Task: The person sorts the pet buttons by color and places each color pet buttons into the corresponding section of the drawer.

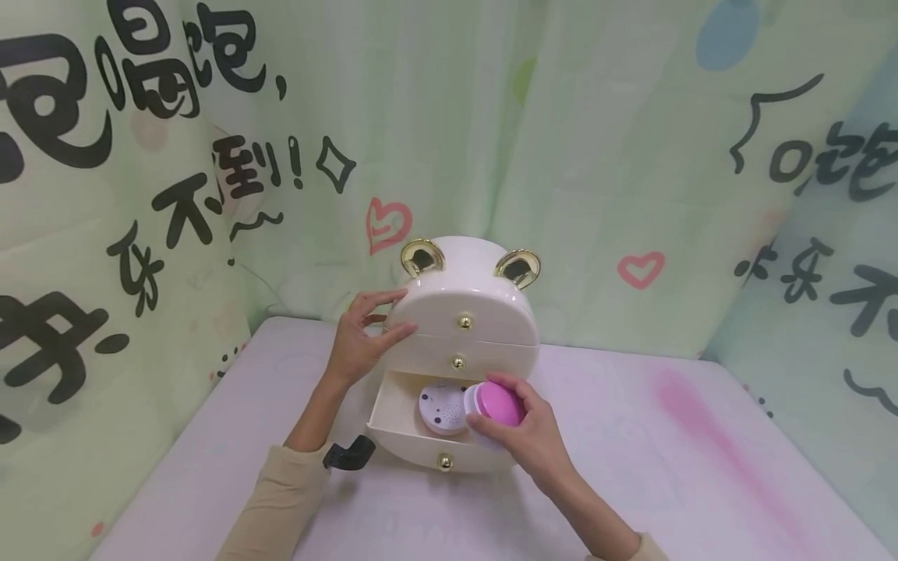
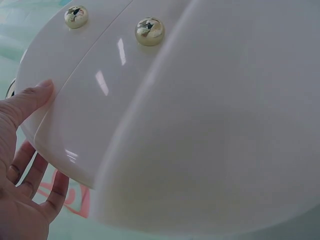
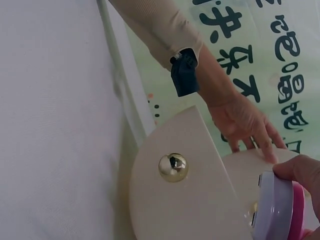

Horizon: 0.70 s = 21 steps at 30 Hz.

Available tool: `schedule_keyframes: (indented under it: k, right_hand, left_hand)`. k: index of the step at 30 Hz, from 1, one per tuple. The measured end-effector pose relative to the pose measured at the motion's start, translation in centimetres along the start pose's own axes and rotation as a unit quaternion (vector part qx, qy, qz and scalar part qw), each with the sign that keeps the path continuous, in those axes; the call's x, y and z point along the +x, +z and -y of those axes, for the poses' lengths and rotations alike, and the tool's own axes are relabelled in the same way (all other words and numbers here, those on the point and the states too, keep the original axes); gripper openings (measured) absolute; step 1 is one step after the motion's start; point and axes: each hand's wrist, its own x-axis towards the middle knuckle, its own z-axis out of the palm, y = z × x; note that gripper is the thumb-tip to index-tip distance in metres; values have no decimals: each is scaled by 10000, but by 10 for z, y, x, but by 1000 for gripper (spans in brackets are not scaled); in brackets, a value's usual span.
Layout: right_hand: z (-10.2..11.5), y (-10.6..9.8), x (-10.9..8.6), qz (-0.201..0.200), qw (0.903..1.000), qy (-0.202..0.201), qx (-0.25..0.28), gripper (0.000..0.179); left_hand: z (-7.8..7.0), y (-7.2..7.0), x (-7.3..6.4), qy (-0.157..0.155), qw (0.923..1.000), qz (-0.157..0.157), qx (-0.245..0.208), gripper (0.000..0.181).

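Observation:
A white rounded storage box with gold ears stands on the table, its bottom drawer pulled out. My left hand grips the box's left side, the thumb on the front and the fingers round the edge. Over the drawer's right part, my right hand holds a round pink-and-white case between thumb and fingers. Inside the drawer lies a flat white disc with dark dots and small holes, partly overlapped by the held case. In the right wrist view the case shows its white side.
Gold knobs stick out from the drawer fronts. The table has a pale cover with a pink smear at right. Behind stands a green curtain with black writing and hearts. A black strap piece juts from the left cuff.

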Motion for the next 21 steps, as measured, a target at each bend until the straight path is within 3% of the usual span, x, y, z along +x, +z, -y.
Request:
schedule_keyframes:
  k: [11,21]
  right_hand:
    - [-7,0,1,-82,9996,-257,58,56]
    - [0,2,-11,-90,9990,-402,153,51]
  left_hand:
    - [0,0,0,-8,10000,28,34,53]
    - [-1,0,0,-48,10000,50,30,53]
